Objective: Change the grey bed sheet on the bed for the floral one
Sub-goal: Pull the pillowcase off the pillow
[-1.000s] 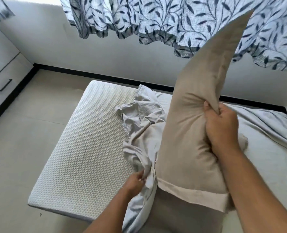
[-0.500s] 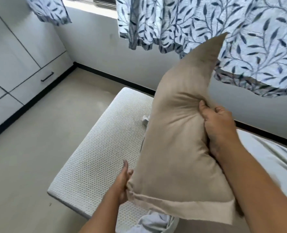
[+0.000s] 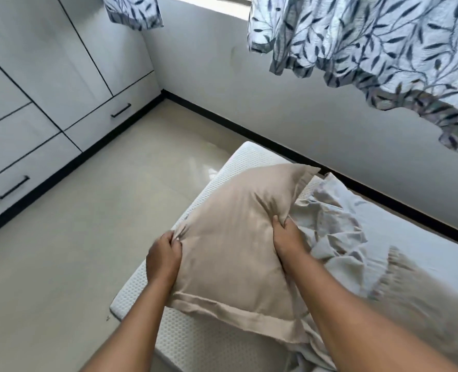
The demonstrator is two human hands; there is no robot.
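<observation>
Stripping stage, by the look of it — gripping pillow with left hand and right hand, fingers dug into fabric, over exposed mattress corner. Just beside, grey bed sheet bunched, half peeled. Next, probably: park pillow clear — then drag sheet off.

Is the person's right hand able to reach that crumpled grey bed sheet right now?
Probably yes, once freed: the crumpled grey bed sheet lies bunched right beside the right hand, nothing between them. But that hand grips the beige fabric pillow, so it must let go first.
</observation>
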